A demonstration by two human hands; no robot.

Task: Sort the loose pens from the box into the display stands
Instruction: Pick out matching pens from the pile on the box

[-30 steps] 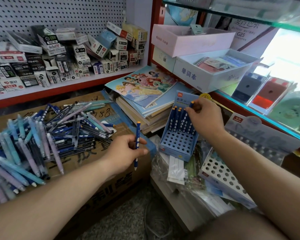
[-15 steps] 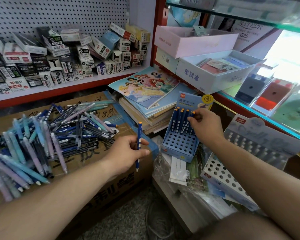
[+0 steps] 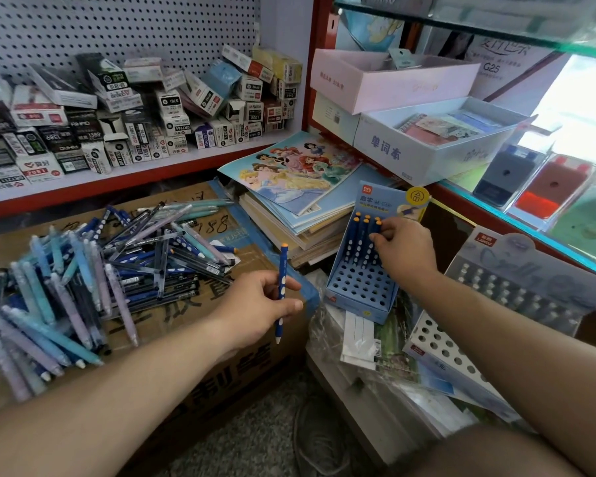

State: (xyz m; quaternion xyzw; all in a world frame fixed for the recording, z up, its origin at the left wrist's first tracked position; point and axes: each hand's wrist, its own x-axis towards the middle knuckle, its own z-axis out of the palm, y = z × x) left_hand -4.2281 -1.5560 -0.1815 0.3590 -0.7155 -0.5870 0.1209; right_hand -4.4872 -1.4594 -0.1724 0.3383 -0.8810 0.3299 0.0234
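The blue dotted pen (image 3: 283,265) stands upright over the cardboard box (image 3: 200,304), pinched mid-barrel in your left hand (image 3: 255,308), near the loose pile (image 3: 83,277). Your right hand (image 3: 406,253) pinches one of the racked pens (image 3: 358,235) in the blue stand (image 3: 358,287). Push it home, then take the dotted pen tip-down into the neighbouring hole.

I count one blue stand (image 3: 355,287) and one white stand (image 3: 441,349) — two in all. At least five pens (image 3: 353,242) sit in the blue one, a single pen (image 3: 282,290) is apart, and the heap (image 3: 83,287) holds dozens — too tangled to count.
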